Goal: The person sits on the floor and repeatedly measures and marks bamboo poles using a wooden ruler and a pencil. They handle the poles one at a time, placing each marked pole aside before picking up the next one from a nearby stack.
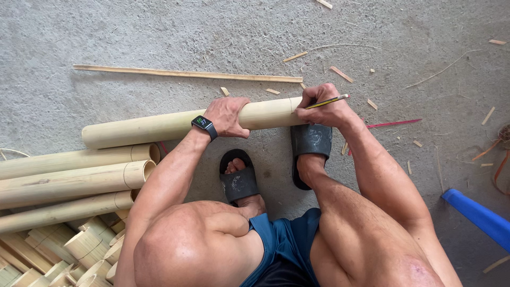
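Nearest, cut pale bamboo tubes (69, 183) are lying stacked at the left, with black rubber sandals (311, 141) on both feet beside them. Just beyond, the left hand (227, 116) is wrapping over a long pale bamboo pole (159, 126) lying crosswise on the grey concrete floor (414, 32). The right hand (321, 109) is curling at the pole's right end, pinching a yellow pencil (326, 101). Farther off, a thin bamboo strip (186, 74) is lying parallel; open floor is stretching beyond.

View: one head-worn camera, no second view to share with.
Facing: steeply down over knees onto the concrete floor (106, 32).
Nearness: close, arms and sandalled feet fill the middle.
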